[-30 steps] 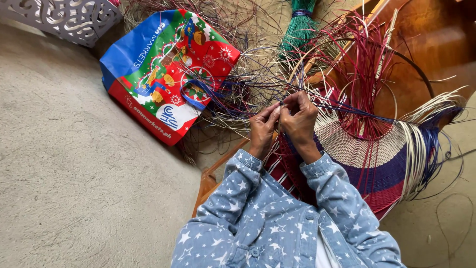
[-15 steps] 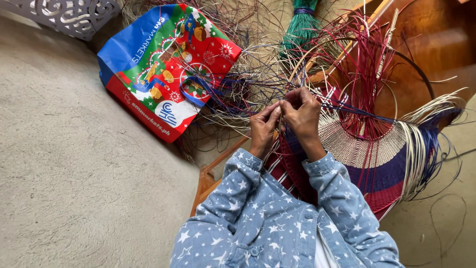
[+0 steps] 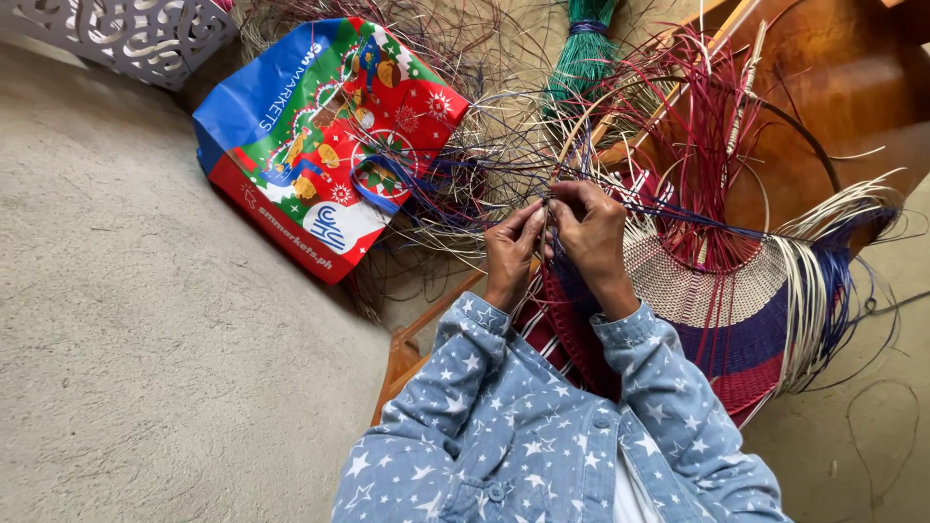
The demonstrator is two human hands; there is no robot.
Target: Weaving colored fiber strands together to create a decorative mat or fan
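- I see my left hand [image 3: 511, 254] with its fingers curled in, thumb and forefinger pinched together on thin dark weaving strands [image 3: 620, 194] just above the knuckles.
- My right hand [image 3: 593, 237] sits right beside it, fingertips almost touching the left's; its fingers are bent and closed round the same bunch of strands, though I cannot tell exactly which strand each finger has.
- Both hands work at the upper edge of a half-woven round basket of cream, purple and dark red plastic strips [image 3: 722, 320], which lies tilted across my lap, just right of my hands.
- Loose cream strips [image 3: 823, 261] fan out from the basket's right rim, and thin red strips [image 3: 707, 126] stand up from its far edge.
- My sleeves are pale blue denim with white stars [image 3: 523, 426], running up from the bottom of the view.
- A glossy shopping bag in red, green and blue with festive pictures [image 3: 325, 136] lies flat on the grey concrete floor [image 3: 145, 339], left of my hands and apart from them.
- A bundle of green strips tied at the neck [image 3: 581, 53] lies at the top, beyond the tangle.
- A brown varnished wooden seat [image 3: 823, 87] shows at upper right, behind the basket.
- A white openwork plastic crate [image 3: 126, 34] sits in the top left corner.
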